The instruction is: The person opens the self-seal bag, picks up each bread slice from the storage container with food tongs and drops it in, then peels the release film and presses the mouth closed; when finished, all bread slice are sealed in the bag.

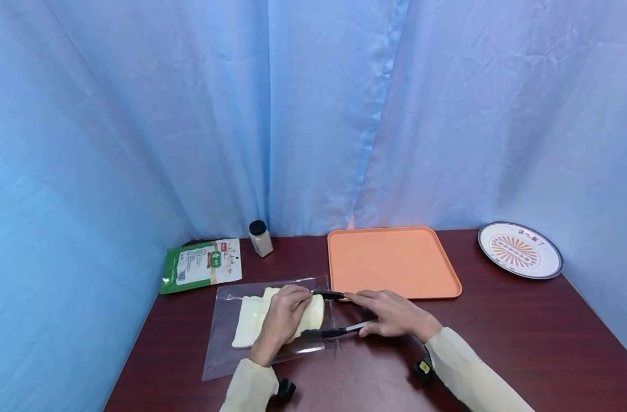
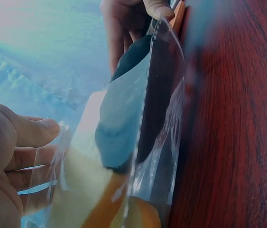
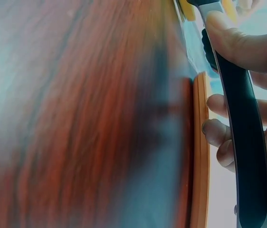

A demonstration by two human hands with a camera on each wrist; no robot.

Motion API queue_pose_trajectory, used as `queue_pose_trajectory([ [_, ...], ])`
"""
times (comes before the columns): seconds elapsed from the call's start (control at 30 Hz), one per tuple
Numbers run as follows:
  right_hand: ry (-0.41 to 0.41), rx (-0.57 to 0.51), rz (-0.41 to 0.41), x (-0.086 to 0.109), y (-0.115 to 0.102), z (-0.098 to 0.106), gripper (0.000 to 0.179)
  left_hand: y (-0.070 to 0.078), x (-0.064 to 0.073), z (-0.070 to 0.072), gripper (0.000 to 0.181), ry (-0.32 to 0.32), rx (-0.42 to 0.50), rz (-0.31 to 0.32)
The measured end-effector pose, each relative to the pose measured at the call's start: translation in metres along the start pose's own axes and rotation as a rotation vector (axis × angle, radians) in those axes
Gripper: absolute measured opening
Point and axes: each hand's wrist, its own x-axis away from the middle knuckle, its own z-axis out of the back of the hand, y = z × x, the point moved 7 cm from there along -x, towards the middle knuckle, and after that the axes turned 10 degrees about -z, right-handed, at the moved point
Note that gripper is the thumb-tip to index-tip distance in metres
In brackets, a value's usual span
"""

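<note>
While my right hand (image 1: 393, 315) holds the tongs (image 1: 324, 333), thumb on one arm and fingers at the other, my left hand (image 1: 282, 317) pinches the edge of the clear bag (image 1: 223, 326) between thumb and fingers. The tongs themselves are spread, their two black-tipped arms well apart at the bag's right end. Pale bread slices (image 1: 247, 320) lie in the bag, on the left half of the dark red table (image 1: 524, 343), and the tips point left toward them (one shows through the film, close by the bread). What crowds me is the loose plastic around that tip, and my own left hand, which covers part of the bread. The orange tray (image 1: 396, 263) lies on the far side of my right hand, its near edge just beside my fingers. Beyond the bag, at the far left, lies a green and white packet (image 1: 200, 266); a black-lidded jar (image 1: 262, 243) stands to its right. A patterned plate (image 1: 519, 250) sits at the far right, well apart from my hands, and a blue curtain (image 1: 313, 114) hangs along the far side.
</note>
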Motion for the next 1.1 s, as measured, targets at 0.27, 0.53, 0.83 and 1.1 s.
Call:
queue_pose_trajectory([
  [0.27,-0.024,0.000,0.000,-0.012,-0.010,-0.004,0.081,0.003,-0.002,0.002,0.008,0.020,0.015,-0.041],
  [0.53,-0.075,0.001,-0.027,-0.025,-0.020,-0.008,0.082,0.004,-0.002,0.003,0.009,0.005,0.004,-0.027],
  [0.83,-0.113,0.021,-0.027,-0.039,-0.029,-0.010,0.083,0.003,-0.003,0.003,0.009,-0.020,-0.011,0.007],
  [1.1,-0.168,0.024,-0.043,-0.048,-0.033,-0.013,0.085,0.003,-0.002,0.003,0.010,-0.027,-0.007,0.015],
])
